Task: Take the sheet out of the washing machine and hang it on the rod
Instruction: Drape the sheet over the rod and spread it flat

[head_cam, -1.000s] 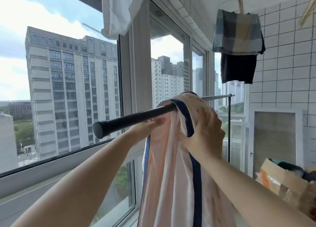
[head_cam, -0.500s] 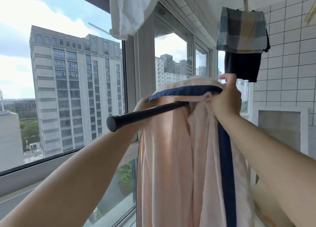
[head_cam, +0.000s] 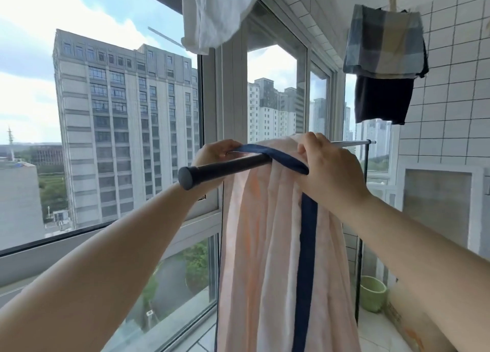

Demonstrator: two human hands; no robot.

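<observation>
Hands: left hand [head_cam: 216,152] pinches the navy border at the far side of the rod; right hand [head_cam: 330,170] grips the bunched top of the sheet.
Sheet [head_cam: 267,245]: pale peach with a navy border [head_cam: 307,235], draped over the rod, hanging in long folds.
Handling: it looks soft and limp, probably damp and a little heavy; it can slide off, so hold the hem.
Rod [head_cam: 225,168]: dark, smooth, with a capped end.
Around: window frame [head_cam: 209,112], hanging checked cloth [head_cam: 384,41].
</observation>
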